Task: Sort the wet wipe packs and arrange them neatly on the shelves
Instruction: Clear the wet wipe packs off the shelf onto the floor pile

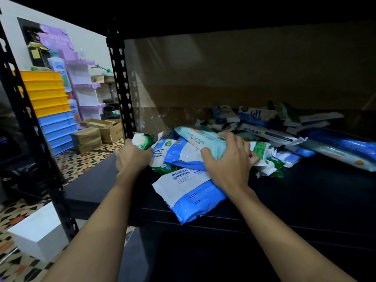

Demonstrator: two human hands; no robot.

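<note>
A jumbled heap of wet wipe packs (262,127) lies on the dark shelf board (305,190), spreading to the right. My right hand (227,159) is closed over a light blue pack (201,136) that rests on a blue-and-white pack (181,154). My left hand (132,157) grips a small green-and-white pack (142,140) at the heap's left end. A large blue-and-white antabax pack (189,194) lies nearest me and overhangs the shelf's front edge.
A black perforated upright (121,82) stands left of the heap, another upright (22,110) nearer me. Past them are stacked yellow and blue bins (50,102), cardboard boxes (97,133) and a white box (38,231) on the patterned floor. A brown back panel (244,74) closes the shelf.
</note>
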